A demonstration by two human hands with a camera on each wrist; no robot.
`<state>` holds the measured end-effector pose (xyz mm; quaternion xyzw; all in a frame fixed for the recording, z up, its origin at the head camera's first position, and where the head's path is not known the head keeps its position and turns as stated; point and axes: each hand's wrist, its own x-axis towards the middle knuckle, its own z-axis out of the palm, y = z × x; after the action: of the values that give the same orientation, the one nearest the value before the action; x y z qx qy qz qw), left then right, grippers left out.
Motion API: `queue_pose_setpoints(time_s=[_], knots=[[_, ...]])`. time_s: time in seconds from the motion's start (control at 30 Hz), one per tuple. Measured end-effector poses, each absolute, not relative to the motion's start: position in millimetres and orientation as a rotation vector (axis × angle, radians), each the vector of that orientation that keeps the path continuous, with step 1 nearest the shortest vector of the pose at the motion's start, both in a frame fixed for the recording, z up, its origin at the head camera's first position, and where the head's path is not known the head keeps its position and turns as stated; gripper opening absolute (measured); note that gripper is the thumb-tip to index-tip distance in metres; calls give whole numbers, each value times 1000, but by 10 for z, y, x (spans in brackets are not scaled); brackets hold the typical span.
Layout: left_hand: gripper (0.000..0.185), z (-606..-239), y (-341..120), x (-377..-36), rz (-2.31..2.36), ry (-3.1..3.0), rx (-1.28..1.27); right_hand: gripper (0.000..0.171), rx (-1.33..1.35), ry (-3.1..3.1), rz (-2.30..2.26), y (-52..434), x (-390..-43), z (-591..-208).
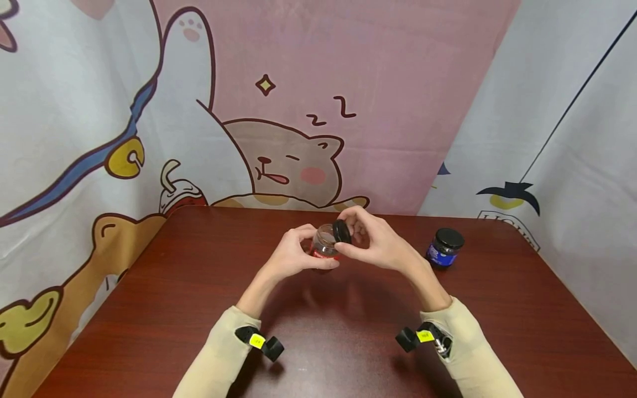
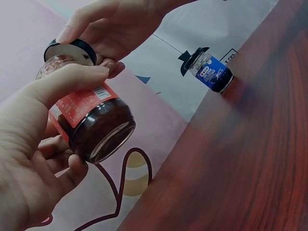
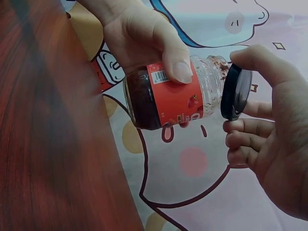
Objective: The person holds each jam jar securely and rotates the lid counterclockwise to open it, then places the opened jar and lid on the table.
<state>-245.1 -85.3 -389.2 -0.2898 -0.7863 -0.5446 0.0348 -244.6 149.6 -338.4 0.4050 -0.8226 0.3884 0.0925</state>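
From the head view, a jar [image 1: 324, 244] with a red label is held above the middle of the brown surface [image 1: 199, 309], clear of it. The left hand [image 1: 293, 257] is wrapped round the jar's body, and a black lid [image 1: 341, 231] is pinched at the jar's mouth by the right hand [image 1: 378, 243]. A second jar [image 1: 444, 247], blue-labelled with a black cap on, stands on the surface to the right, well apart from the hands. A cartoon backdrop [image 1: 278, 110] hangs behind.

From the left wrist view, the jar [image 2: 91, 120] is seen tilted, its base towards the camera. Its lower part is filled with a dark reddish-brown paste; the upper part near the neck is smeared glass. The left hand [image 2: 33, 159] grips it with thumb over the label and fingers curled beneath. The lid [image 2: 71, 49] is held at the mouth by the right hand [image 2: 115, 24]. The blue jar [image 2: 211, 72] is seen on the surface [image 2: 250, 159] beyond.

From the right wrist view, the jar [image 3: 173, 94] lies nearly level, mouth to the right. The dark paste is gathered at the base end. The lid [image 3: 236, 91] is held on edge just beside the mouth by the right hand [image 3: 274, 139], thumb above and fingers below; whether it touches the rim cannot be told. The left hand [image 3: 144, 38] clasps the jar from above.
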Motion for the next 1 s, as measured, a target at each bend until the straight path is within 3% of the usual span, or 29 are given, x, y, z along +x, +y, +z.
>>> queue_pose_setpoints(time_s=[0.5, 1.0], knots=[[42, -3901, -904, -2491, -1613, -2416, -730, 50, 1169, -2400, 1234, 1457, -2497, -3475], [33, -4000, -986, -2541, -1575, -2410, -591, 42, 1021, -2430, 1222, 1403, -2542, -3601]])
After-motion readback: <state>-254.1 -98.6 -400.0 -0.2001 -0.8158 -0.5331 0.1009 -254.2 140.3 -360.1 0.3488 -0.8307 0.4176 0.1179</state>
